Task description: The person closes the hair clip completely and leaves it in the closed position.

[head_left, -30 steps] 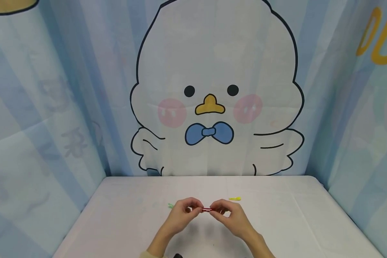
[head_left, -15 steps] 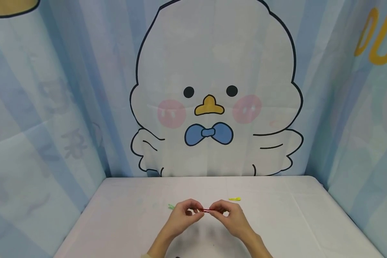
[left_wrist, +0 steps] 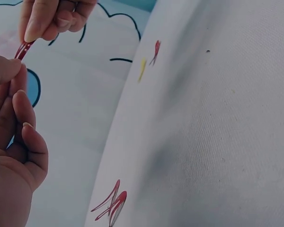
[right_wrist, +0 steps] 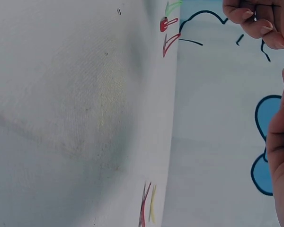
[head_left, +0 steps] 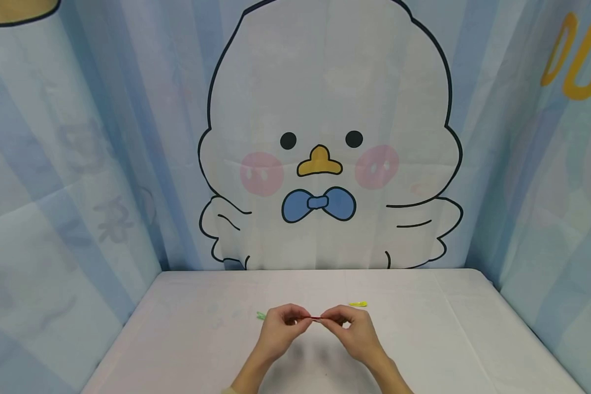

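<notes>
A red snap hair clip with light dots [left_wrist: 22,50] is stretched between both hands above the table. My left hand [head_left: 280,332] pinches one end between thumb and fingertips. Its other fingers curl loosely in the left wrist view. My right hand [head_left: 352,334] pinches the opposite end the same way. In the head view the clip looks like a thin red line, and the fingertips cover its ends. In the right wrist view only a sliver of it shows at the right edge.
On the white table [head_left: 423,328] lie a yellow hair clip [head_left: 358,303] behind my right hand and a green one [head_left: 261,316] beside my left. Several red clips [left_wrist: 116,203] also lie there in the wrist views. A cartoon-printed curtain [head_left: 320,235] stands behind the table.
Both hands keep their pinch on the red hair clip. It has tilted slightly, from showing two bars to a thinner line. The forearms have shifted a little.
</notes>
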A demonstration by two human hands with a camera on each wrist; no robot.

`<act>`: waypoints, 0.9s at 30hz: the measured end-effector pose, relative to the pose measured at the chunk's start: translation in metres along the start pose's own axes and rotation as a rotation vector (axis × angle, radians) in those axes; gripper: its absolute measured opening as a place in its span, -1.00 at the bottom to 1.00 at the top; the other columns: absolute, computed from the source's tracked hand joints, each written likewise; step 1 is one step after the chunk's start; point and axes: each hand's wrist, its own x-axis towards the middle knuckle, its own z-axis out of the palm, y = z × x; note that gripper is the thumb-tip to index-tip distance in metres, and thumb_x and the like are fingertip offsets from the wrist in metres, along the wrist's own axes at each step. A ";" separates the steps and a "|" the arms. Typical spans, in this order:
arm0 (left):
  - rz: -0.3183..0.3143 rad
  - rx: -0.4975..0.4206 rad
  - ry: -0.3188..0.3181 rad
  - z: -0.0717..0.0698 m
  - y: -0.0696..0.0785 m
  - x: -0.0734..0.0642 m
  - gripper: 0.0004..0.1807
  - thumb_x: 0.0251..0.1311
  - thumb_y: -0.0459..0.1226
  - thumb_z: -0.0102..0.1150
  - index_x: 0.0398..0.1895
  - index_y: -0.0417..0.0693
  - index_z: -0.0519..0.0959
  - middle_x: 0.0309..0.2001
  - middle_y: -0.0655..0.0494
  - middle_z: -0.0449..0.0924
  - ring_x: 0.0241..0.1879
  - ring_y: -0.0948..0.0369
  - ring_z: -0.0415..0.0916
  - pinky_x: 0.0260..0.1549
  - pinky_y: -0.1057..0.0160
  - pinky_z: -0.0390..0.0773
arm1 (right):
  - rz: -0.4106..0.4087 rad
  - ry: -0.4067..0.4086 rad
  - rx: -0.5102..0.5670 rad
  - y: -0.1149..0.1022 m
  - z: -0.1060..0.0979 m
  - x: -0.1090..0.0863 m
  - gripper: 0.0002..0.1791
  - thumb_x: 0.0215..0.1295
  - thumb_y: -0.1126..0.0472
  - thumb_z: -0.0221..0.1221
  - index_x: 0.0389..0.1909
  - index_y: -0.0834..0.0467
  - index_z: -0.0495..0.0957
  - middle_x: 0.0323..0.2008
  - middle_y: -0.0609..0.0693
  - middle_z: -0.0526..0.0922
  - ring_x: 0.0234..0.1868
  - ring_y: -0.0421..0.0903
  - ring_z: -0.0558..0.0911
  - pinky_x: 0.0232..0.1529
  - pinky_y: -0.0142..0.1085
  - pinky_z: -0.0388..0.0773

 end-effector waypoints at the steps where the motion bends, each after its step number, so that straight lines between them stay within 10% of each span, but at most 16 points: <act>1: 0.000 0.008 0.007 0.000 0.000 0.000 -0.91 0.15 -0.39 0.42 -0.31 -0.23 0.71 -0.40 0.12 0.65 -0.40 0.26 0.47 -0.38 0.33 0.43 | 0.005 0.005 -0.003 0.000 0.000 0.000 -0.86 0.13 0.42 0.42 -0.36 0.13 0.72 -0.44 -0.11 0.72 -0.48 -0.27 0.60 -0.43 -0.32 0.58; 18: 0.022 0.112 0.114 0.011 0.006 0.001 -0.93 0.07 -0.44 0.42 -0.40 -0.14 0.72 -0.48 0.19 0.64 -0.41 0.29 0.50 -0.37 0.35 0.44 | 0.027 0.087 -0.056 0.000 0.006 0.002 -0.76 0.05 0.50 0.43 -0.42 0.08 0.73 -0.49 -0.20 0.69 -0.54 -0.29 0.56 -0.49 -0.35 0.54; 27: -0.009 0.096 0.104 0.008 0.004 0.002 -0.93 0.12 -0.40 0.41 -0.34 -0.19 0.71 -0.43 0.16 0.66 -0.40 0.27 0.54 -0.35 0.34 0.47 | -0.177 0.101 -0.113 0.003 0.008 0.002 -0.72 -0.04 0.51 0.48 -0.33 0.18 0.70 -0.49 -0.17 0.66 -0.51 -0.28 0.56 -0.49 -0.38 0.54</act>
